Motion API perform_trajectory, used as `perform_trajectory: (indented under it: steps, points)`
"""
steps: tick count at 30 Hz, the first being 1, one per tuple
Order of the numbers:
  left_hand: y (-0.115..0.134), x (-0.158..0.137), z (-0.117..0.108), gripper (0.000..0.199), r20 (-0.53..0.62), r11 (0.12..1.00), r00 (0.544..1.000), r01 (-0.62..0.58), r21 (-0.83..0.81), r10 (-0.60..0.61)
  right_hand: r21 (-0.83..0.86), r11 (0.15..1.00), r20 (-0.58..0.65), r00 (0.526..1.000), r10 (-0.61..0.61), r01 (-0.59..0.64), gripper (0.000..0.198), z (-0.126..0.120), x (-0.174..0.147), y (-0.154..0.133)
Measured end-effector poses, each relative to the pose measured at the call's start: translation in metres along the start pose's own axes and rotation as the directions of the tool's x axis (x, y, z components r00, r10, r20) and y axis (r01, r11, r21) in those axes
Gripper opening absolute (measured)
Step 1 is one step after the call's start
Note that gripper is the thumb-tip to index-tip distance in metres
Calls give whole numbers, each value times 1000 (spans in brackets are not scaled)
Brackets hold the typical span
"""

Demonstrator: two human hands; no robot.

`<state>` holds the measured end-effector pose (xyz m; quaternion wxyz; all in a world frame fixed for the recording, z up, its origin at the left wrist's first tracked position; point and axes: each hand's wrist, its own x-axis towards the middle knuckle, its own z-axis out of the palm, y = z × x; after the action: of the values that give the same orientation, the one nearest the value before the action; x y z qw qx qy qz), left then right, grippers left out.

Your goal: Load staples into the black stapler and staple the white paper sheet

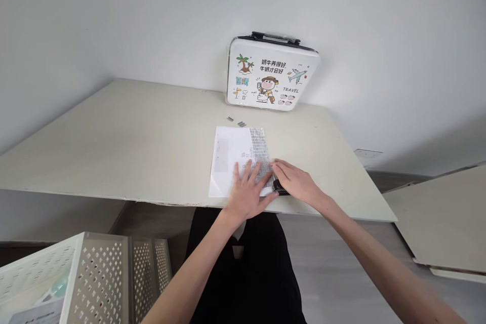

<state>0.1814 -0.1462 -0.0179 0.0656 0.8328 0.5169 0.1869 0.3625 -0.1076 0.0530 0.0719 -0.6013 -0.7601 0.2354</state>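
My left hand (246,192) lies flat with fingers spread on a sheet of paper (231,149) near the table's front edge. Along the sheet's right side runs a grey-patterned strip of print (259,144). At the right edge of the paper sits a black stapler (281,188), partly hidden under my right hand (298,180). That hand is closed over the stapler from above, its fingers together and their tips by the paper's edge. Just beyond the paper lie small grey staple strips (242,124), with another staple strip (230,119) to their left.
A white case (254,91) with cartoon prints and a black handle leans against the wall at the back of the pale table (144,136). White perforated baskets (100,278) stand below at the left. Another pale panel (448,217) is low on the right.
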Motion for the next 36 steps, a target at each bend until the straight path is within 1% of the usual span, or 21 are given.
perform_trajectory:
  steps: [8, 12, 19, 24, 36]
  points:
    - [0, -2, 0, 70, -11, 1000, 1000, -1, -12, 1, 19, 999, 6, 999, 37, -37, 51, 1, 2, 3]
    - [1, -3, -1, 70, -13, 1000, 1000, 7, -4, -7, 37, 999, -14, 999, 32, -31, 53, 2, 6, 7]
    - [5, -2, -4, 71, 2, 1000, 1000, 26, -7, -26, 20, 1000, -54, 998, 24, -23, 51, 5, 9, 11]
    - [5, -2, -3, 70, 2, 1000, 1000, 29, -12, -29, 2, 999, -32, 998, 54, -54, 51, 5, 8, 8]
    - [3, -1, 0, 73, 3, 1000, 1000, 20, -8, -20, -60, 997, -32, 998, 47, -49, 48, 3, 4, -1]
